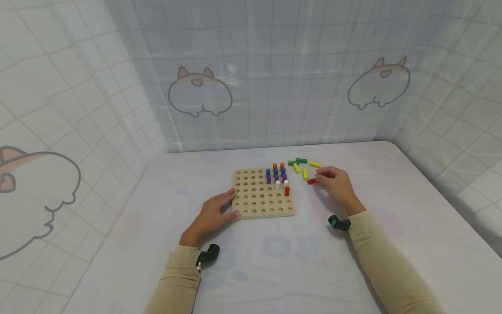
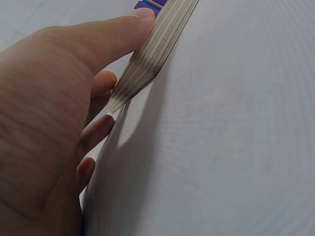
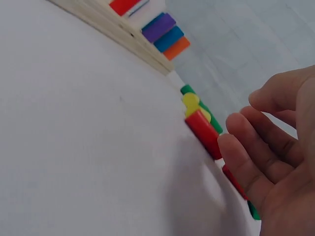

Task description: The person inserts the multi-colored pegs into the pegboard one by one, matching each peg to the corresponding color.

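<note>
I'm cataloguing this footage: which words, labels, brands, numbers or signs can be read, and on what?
No text can be read in any view.
White cloth underneath: faint bluish letter-like marks, too blurred to read.
Pale square wooden pegboard, coloured cylindrical pegs: no lettering visible.
White grid-patterned sheet behind: cartoon outlines, no lettering visible.

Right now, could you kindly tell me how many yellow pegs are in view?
3: one yellow peg by the green pegs, a second near a red peg by the right hand, and a third farthest right. The hand may hide others.
</note>
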A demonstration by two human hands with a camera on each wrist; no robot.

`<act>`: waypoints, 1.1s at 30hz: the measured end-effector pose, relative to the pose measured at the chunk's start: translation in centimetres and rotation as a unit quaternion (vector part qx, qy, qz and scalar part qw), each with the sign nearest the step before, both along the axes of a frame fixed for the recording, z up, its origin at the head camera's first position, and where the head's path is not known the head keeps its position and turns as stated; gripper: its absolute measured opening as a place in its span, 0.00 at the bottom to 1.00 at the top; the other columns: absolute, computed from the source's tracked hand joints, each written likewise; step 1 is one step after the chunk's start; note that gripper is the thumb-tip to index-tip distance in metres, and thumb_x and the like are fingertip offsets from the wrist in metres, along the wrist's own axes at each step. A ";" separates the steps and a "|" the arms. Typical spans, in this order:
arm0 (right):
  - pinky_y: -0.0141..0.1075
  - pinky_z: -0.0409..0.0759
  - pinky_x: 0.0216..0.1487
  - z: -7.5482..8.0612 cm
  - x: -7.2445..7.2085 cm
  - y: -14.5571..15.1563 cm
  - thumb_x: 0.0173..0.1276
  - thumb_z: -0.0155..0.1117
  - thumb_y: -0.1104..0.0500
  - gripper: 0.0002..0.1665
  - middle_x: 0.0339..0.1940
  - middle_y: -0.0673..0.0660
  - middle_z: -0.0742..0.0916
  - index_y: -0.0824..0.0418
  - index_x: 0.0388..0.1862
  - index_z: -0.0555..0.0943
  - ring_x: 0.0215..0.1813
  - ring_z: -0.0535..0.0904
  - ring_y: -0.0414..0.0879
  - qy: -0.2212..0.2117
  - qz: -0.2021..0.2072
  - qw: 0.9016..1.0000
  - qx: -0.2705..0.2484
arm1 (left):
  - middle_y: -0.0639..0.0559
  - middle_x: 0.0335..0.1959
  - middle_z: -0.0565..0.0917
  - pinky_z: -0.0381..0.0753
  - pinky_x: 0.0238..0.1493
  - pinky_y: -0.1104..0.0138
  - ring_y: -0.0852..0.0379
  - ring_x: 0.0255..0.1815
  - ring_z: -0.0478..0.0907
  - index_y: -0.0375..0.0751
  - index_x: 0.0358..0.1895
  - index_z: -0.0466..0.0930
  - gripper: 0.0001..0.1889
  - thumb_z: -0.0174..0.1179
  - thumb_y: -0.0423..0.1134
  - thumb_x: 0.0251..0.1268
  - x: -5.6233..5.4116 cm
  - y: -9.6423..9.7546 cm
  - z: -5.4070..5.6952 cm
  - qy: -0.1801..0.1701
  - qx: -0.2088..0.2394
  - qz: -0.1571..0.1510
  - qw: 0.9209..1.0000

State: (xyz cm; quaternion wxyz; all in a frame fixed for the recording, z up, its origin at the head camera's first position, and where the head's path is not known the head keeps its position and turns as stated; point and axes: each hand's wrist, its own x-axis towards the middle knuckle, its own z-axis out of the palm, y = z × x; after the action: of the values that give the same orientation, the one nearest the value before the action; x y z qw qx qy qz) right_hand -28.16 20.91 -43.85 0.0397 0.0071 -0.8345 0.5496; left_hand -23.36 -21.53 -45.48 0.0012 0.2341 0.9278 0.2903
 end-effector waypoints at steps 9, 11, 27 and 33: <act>0.45 0.79 0.58 0.1 -0.1 0.5 0.75 0.62 0.54 0.17 0.53 0.57 0.84 0.61 0.57 0.82 0.55 0.77 0.53 0.006 -0.031 0.999 0.033 | 0.56 0.79 0.60 0.56 0.74 0.45 0.44 0.77 0.58 0.45 0.77 0.64 0.41 0.63 0.60 0.66 -0.1 0.1 0.3 -0.013 -0.009 0.004 1.000; 0.48 0.77 0.61 0.0 -0.2 0.4 0.75 0.61 0.56 0.16 0.54 0.58 0.84 0.62 0.57 0.82 0.57 0.76 0.53 0.013 -0.036 0.998 0.045 | 0.56 0.79 0.60 0.56 0.74 0.45 0.44 0.77 0.58 0.45 0.77 0.64 0.41 0.63 0.60 0.66 -0.1 0.2 0.3 -0.013 -0.008 0.004 1.000; 0.51 0.78 0.57 -0.6 -1.0 -0.7 0.71 0.65 0.61 0.12 0.54 0.59 0.85 0.60 0.51 0.86 0.52 0.78 0.55 0.069 0.019 0.978 0.197 | 0.57 0.79 0.60 0.56 0.74 0.45 0.45 0.77 0.58 0.45 0.77 0.64 0.40 0.62 0.60 0.66 0.0 0.0 0.0 -0.011 -0.003 0.003 1.000; 0.54 0.76 0.62 -0.8 -1.2 -0.8 0.69 0.67 0.64 0.11 0.53 0.58 0.86 0.60 0.50 0.87 0.57 0.78 0.55 0.081 0.055 0.967 0.237 | 0.58 0.79 0.60 0.55 0.74 0.45 0.45 0.77 0.57 0.46 0.77 0.64 0.41 0.62 0.61 0.66 -0.1 0.0 -0.1 -0.011 -0.007 0.005 1.000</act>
State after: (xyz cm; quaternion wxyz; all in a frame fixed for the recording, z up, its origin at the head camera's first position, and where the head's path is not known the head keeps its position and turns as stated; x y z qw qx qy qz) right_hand -29.31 20.10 -44.63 0.0736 0.1068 -0.9332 0.3352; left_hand -23.44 -21.56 -45.59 0.0120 0.2261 0.9309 0.2867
